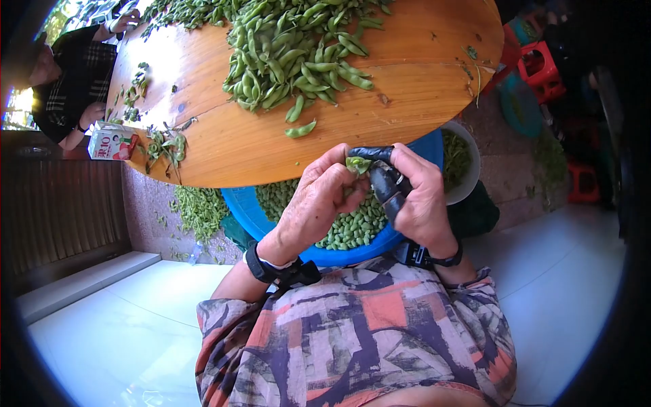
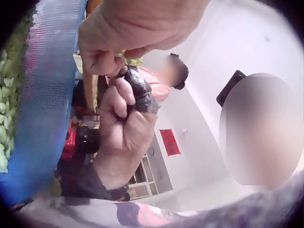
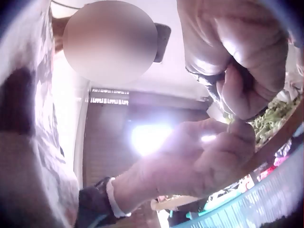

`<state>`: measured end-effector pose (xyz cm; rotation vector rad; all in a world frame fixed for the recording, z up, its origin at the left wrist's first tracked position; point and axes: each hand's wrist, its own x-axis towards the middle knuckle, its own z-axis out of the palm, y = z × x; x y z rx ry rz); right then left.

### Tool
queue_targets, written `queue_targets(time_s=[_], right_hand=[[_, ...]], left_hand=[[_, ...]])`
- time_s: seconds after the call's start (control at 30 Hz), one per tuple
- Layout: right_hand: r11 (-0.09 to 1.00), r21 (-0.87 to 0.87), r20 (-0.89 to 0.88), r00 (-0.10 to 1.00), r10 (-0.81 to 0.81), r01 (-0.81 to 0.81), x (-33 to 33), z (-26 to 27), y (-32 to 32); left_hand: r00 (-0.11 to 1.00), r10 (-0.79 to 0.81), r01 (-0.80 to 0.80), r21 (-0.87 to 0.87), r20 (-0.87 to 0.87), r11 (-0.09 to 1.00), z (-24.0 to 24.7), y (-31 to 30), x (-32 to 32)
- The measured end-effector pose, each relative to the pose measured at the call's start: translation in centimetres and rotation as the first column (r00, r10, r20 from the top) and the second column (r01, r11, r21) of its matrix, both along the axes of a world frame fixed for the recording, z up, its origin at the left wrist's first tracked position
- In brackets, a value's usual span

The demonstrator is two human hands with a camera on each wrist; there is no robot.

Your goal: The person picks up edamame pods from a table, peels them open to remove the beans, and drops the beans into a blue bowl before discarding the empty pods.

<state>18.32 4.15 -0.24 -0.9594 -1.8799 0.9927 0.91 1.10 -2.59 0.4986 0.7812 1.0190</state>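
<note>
Between the two hands, over a blue basket (image 1: 242, 210) of shelled green beans (image 1: 352, 230), is a green pod (image 1: 357, 165). The left hand (image 1: 313, 200) pinches it with thumb and forefinger. Black tape wraps the thumb and forefinger of the right hand (image 1: 422, 197), which grips the pod's other side. In the left wrist view, the left hand (image 2: 137, 26) and right hand (image 2: 126, 126) meet at the pod (image 2: 135, 61). In the right wrist view, the left hand (image 3: 190, 156) touches the right hand (image 3: 237, 57), and the pod is mostly hidden.
A wooden table (image 1: 407, 88) bears a heap of unshelled pods (image 1: 285, 54) and a drink carton (image 1: 112, 141). A white bucket (image 1: 472, 163) stands right of the basket. Pods or husks (image 1: 201, 211) lie on the floor at left. Another person (image 1: 74, 78) sits across, near red stools (image 1: 540, 71) at far right.
</note>
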Motion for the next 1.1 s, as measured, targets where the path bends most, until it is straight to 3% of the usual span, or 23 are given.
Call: queue_targets(time_s=[0.03, 0.13, 0.2, 0.23, 0.27, 0.33, 0.37, 0.4, 0.47, 0.5, 0.53, 0.6, 0.63, 0.67, 0.7, 0.73, 0.77, 0.83, 0.97, 1.03, 1.07, 1.1], right_hand=[[1.0, 0.0, 0.001, 1.0, 0.001, -0.001, -0.2, 0.1, -0.2], [0.997, 0.072, 0.153, 0.988, -0.028, 0.017, -0.2, 0.4, -0.6], [0.964, -0.263, -0.029, 0.999, 0.021, -0.028, 0.2, 0.5, 0.4], [0.854, -0.516, -0.165, 0.986, -0.022, -0.068, 0.5, 1.0, 0.8], [0.854, -0.516, -0.165, 0.986, -0.024, -0.066, 0.7, 0.9, 0.9], [0.804, -0.587, -0.178, 0.984, -0.015, -0.094, 1.3, 0.5, 1.0], [0.78, -0.613, -0.205, 0.979, -0.008, -0.122, 1.5, 0.1, 0.9], [0.779, -0.615, -0.205, 0.979, -0.013, -0.119, 1.9, -0.3, 0.9], [0.668, -0.705, -0.353, 0.935, -0.036, -0.24, 2.6, -0.7, 0.9], [0.697, -0.686, -0.344, 0.937, -0.056, -0.21, 2.9, -0.4, 0.8], [0.731, -0.657, -0.404, 0.905, -0.133, -0.185, 3.7, -0.8, 0.3], [0.742, -0.638, -0.423, 0.899, -0.115, -0.205, 6.9, -0.6, 0.6], [0.748, -0.653, -0.34, 0.929, -0.148, -0.12, 8.8, -0.1, 0.4], [0.752, -0.658, -0.254, 0.95, -0.181, -0.033, 10.6, 0.5, 0.5], [0.853, -0.515, 0.006, 0.995, -0.096, 0.085, 12.0, 1.4, 1.0], [0.932, -0.329, 0.278, 0.959, -0.059, 0.152, 13.2, 1.9, 1.4], [0.934, -0.325, 0.275, 0.96, -0.055, 0.146, 14.3, 1.5, 1.6], [0.963, 0.087, 0.613, 0.748, -0.253, 0.254, 15.3, 0.8, 1.4], [0.949, 0.035, 0.452, 0.842, -0.296, 0.314, 12.2, 1.3, 1.3], [0.974, 0.134, 0.183, 0.961, -0.205, 0.182, 9.2, 0.1, 1.3], [0.981, 0.049, 0.069, 0.979, -0.19, 0.187, 8.1, -2.7, 1.3], [0.971, -0.201, 0.048, 0.991, -0.124, 0.131, 4.9, -0.3, 1.3]], left_hand=[[0.988, -0.004, 0.0, 0.029, 0.154, 1.0, -0.4, 0.0, -0.2], [0.987, 0.107, -0.096, -0.095, 0.123, 0.991, 0.4, -0.5, 0.2], [0.991, 0.058, -0.052, -0.051, 0.122, 0.997, 0.4, -0.4, 0.2], [0.993, 0.009, -0.008, -0.005, 0.119, 1.0, 0.4, -0.3, 0.2], [0.993, 0.007, -0.006, -0.005, 0.119, 1.0, 0.7, -0.2, 0.2], [0.995, -0.089, 0.088, -0.023, -0.047, 0.996, 1.3, -0.1, 0.1], [0.983, -0.141, 0.153, 0.101, -0.113, 0.983, 0.7, -0.2, -0.4], [0.983, -0.145, 0.157, 0.099, -0.113, 0.983, 0.4, -0.4, -0.8], [0.791, -0.236, 0.439, 0.254, -0.565, 0.862, 0.0, -0.8, -1.5], [0.65, -0.251, 0.569, 0.24, -0.717, 0.786, 1.3, -0.6, -1.9], [0.649, -0.249, 0.568, 0.239, -0.719, 0.788, 1.7, -0.6, -2.4], [0.601, -0.051, 0.531, 0.351, -0.798, 0.771, 2.3, -0.9, -3.4], [0.575, 0.101, 0.397, 0.385, -0.812, 0.833, 2.9, -0.8, -3.9], [0.454, 0.3, 0.386, 0.489, -0.839, 0.782, 2.8, -0.3, -4.9], [0.314, 0.417, 0.382, 0.515, -0.853, 0.767, 3.1, 0.4, -5.7], [0.165, 0.519, 0.382, 0.539, -0.839, 0.75, 3.4, 1.1, -6.2], [0.16, 0.523, 0.38, 0.542, -0.837, 0.75, 3.0, 1.8, -6.6], [0.034, 0.633, 0.436, 0.581, -0.773, 0.687, 1.7, 2.7, -7.2], [0.014, 0.617, 0.419, 0.565, -0.787, 0.711, 1.9, 2.7, -6.4], [0.198, 0.501, 0.308, 0.539, -0.842, 0.784, 2.5, 2.3, -5.9], [0.199, 0.501, 0.316, 0.539, -0.842, 0.78, 2.3, 1.9, -5.6], [0.551, 0.354, 0.131, 0.497, -0.756, 0.858, 1.9, 1.4, -5.4]])
